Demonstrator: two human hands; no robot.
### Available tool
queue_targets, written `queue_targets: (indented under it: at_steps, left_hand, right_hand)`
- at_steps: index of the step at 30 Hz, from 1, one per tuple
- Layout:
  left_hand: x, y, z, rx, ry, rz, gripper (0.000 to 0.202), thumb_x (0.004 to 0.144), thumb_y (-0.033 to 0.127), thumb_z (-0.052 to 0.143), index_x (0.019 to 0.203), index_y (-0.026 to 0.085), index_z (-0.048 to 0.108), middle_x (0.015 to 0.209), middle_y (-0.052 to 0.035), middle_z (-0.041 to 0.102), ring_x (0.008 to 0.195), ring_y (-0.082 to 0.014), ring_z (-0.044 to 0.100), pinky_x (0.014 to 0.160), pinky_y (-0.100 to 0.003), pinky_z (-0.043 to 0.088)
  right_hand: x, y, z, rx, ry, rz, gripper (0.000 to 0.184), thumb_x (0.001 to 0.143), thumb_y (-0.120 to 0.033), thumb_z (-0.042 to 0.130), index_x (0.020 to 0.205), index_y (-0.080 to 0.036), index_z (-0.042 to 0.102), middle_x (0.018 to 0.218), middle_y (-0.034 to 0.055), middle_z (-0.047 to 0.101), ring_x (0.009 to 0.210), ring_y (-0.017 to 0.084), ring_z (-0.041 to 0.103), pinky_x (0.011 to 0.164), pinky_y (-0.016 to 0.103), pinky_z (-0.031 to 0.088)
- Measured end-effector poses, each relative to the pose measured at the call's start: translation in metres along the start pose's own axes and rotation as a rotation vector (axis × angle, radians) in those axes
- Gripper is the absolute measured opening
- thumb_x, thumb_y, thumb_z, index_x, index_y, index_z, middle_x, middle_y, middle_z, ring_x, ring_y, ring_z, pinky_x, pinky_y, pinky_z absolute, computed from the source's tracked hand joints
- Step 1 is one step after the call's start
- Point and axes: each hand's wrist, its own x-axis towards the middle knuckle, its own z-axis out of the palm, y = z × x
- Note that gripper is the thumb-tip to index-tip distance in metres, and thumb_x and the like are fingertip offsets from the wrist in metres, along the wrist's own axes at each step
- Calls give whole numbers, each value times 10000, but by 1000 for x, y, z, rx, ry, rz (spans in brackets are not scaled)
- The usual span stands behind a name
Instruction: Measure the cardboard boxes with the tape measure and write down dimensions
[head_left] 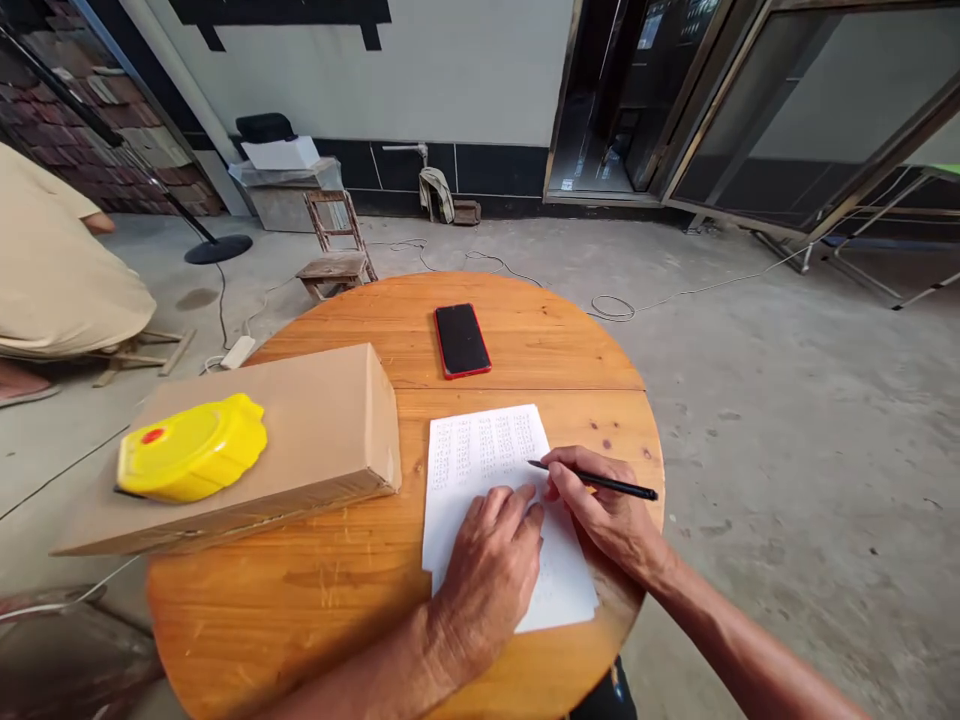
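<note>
A white sheet of paper (487,460) covered with rows of small writing lies on a round wooden table (345,590). My left hand (491,570) rests flat on the lower part of the sheet, fingers stretched out. My right hand (607,510) pinches a black pen (600,483), whose tip touches the paper near its right edge. A long cardboard box (300,440) lies on the table's left side with a yellow tape measure (191,448) on top. A red-edged phone (461,340) lies face up at the far side.
A person in beige clothing (52,260) sits at the far left. A small wooden chair (334,245) stands behind the table, with cables (615,305) and a power strip (238,351) on the concrete floor. A lamp stand base (217,248) and glass doors (795,110) are farther back.
</note>
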Motion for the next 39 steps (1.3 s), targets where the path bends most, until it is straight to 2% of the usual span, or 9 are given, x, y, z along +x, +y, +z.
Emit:
queue_targets:
  at_steps: [4,9,22,39]
  left_hand:
    - [-1,-1,2,-35,33,-7,290,890,88,495,1155,121,607,1281,-121,607,1026,-280,559,869,-456,507]
    - [-1,-3,5,-52,30,-19,251,896,106,499,1107,129,632,1291,-122,601,1071,-274,554,883,-448,502]
    - [4,-3,-1,-29,16,16,186,883,110,528,1021,102,652,1255,-145,615,1048,-282,558,889,-449,523]
    - [5,-3,-2,-35,42,14,205,884,113,536,1056,100,645,1258,-131,616,1041,-276,554,887,-449,531]
  right_hand:
    - [6,4,8,-68,7,-25,197,910,-257,503,819,-181,660,773,36,714,692,163,651,670,276,507]
    - [4,9,12,-75,13,-43,205,926,-251,488,873,-194,678,855,44,743,774,183,683,735,296,523]
    - [5,10,13,-96,2,-66,186,926,-217,494,857,-188,664,810,30,726,728,161,669,711,273,506]
    - [7,9,14,-125,18,-106,182,909,-187,502,822,-184,662,775,25,722,679,147,662,671,257,507]
